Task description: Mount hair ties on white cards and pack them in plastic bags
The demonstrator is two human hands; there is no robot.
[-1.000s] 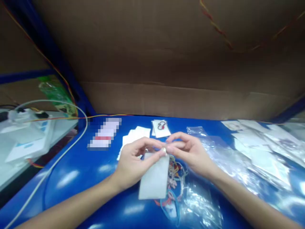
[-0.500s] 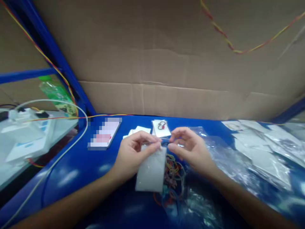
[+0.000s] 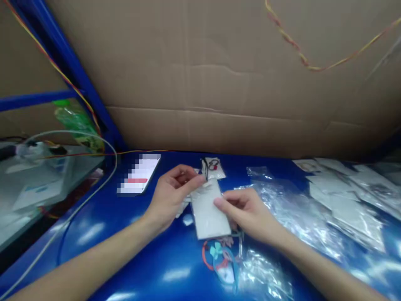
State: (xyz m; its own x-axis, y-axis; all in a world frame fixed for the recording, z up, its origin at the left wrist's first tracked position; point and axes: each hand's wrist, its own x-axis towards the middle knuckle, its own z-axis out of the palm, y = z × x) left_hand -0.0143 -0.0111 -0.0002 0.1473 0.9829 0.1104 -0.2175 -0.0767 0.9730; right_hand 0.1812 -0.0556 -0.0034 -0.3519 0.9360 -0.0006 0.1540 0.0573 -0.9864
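Note:
A white card in a clear plastic bag [image 3: 210, 213] is held up between my hands. My left hand [image 3: 171, 196] is closed at the bag's top edge, thumb and fingertips pinched together. From that pinch a dark cord loop [image 3: 206, 168] sticks up. My right hand [image 3: 250, 213] grips the bag's right edge, its thumb on the front face. Below lies a small pile of coloured elastic bands, among them a red band [image 3: 205, 255] and a blue band [image 3: 235, 271]. The bag hides part of this pile.
A bagged card with a dark band [image 3: 216, 167] lies behind my hands. Clear plastic bags [image 3: 291, 209] spread to the right, beside several bagged white cards [image 3: 347, 205]. A phone [image 3: 142, 173] lies left, near a white cable [image 3: 115, 159]. A cardboard wall [image 3: 200, 83] closes off the back.
My right hand has moved from the bag's top down to its right edge. The bag has shifted right and turned, and the dark cord now stands up at my left fingertips.

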